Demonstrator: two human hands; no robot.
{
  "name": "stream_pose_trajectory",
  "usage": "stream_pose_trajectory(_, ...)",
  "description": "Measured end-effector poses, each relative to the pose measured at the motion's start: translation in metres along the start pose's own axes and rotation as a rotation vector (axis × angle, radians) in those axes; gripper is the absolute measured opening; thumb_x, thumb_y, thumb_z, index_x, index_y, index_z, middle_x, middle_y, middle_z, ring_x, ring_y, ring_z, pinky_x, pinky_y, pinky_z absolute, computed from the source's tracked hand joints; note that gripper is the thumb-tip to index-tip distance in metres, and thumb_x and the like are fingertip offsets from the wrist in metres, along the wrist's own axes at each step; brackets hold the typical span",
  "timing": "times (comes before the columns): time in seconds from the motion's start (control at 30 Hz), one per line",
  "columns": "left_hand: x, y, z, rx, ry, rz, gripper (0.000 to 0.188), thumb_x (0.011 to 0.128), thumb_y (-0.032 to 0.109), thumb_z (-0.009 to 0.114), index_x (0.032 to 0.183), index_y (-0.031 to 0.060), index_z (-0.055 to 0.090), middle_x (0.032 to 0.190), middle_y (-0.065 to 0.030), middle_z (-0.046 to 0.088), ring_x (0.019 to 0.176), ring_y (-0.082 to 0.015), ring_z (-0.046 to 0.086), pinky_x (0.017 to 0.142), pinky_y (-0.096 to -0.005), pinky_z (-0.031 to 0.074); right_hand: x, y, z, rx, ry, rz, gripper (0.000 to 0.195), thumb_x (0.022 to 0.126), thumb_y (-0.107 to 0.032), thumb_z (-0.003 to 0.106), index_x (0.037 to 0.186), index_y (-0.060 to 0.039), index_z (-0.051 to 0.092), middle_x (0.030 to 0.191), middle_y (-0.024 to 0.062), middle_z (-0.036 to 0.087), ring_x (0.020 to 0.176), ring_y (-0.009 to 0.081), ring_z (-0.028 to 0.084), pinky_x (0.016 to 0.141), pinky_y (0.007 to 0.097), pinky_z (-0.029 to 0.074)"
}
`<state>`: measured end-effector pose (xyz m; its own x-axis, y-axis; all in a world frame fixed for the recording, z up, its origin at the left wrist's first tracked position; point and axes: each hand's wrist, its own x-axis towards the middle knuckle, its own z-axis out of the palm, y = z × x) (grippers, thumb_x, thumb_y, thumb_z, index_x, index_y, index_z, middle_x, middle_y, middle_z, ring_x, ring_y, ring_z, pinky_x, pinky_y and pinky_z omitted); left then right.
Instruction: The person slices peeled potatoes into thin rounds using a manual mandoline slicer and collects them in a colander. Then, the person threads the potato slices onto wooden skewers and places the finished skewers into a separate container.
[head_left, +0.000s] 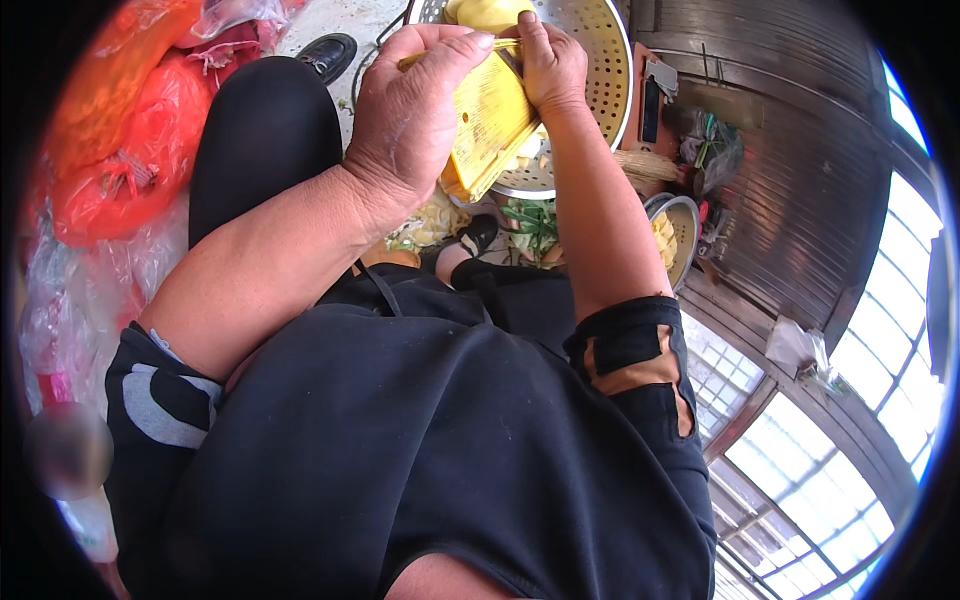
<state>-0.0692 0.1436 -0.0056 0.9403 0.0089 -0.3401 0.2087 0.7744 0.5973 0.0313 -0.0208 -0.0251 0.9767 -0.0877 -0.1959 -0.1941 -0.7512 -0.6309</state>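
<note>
Between my two hands is a stack of thin yellow sheets (487, 120), bound along one edge and marked with dark smudges; whether they are paper or plastic I cannot tell. My left hand (412, 105) grips the upper left of the stack, thumb on top. The upper right edge is held in my right hand (551, 64), thumb raised. Beneath and beyond the hands sits a large perforated metal colander (604, 82) with pale yellow peeled pieces (487, 11) at its far side and smaller pale pieces near the stack's lower edge.
Red and orange plastic bags (142, 127) lie at the left beside my knee. Leafy greens (534, 225) and pale peelings (431, 221) are on the floor below. A smaller colander (684, 232) of yellow pieces stands at right, near a straw brush (645, 165) and a dark phone-like object (651, 112).
</note>
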Motion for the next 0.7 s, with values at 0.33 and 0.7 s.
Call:
stream_pose_trajectory(0.33, -0.008, -0.002, 0.0, -0.061, -0.045, -0.072, 0.027, 0.092, 0.023, 0.067, 0.111, 0.0052, 0.057, 0.102, -0.0089, 0.062, 0.096, -0.0139, 0.061, 0.085, -0.0283, 0.051, 0.049, 0.059, -0.003, 0.017, 0.157, -0.087, 0.038, 0.088, -0.043, 0.07, 0.105, -0.0096, 0.074, 0.092, 0.0072, 0.073, 0.087, 0.0176, 0.066, 0.086, 0.0323, 0.05)
stream_pose_trajectory(0.7, -0.016, -0.001, 0.0, -0.093, -0.014, -0.137, 0.031, 0.093, 0.023, 0.065, 0.116, 0.0059, 0.053, 0.107, -0.0099, 0.06, 0.098, -0.0143, 0.059, 0.086, -0.0286, 0.051, 0.089, -0.001, -0.004, -0.687, -0.363, -0.424, 0.076, 0.066, -0.034, 0.084, 0.134, -0.0147, 0.056, 0.132, 0.0205, 0.055, 0.123, 0.0379, 0.052, 0.102, 0.0437, 0.046)
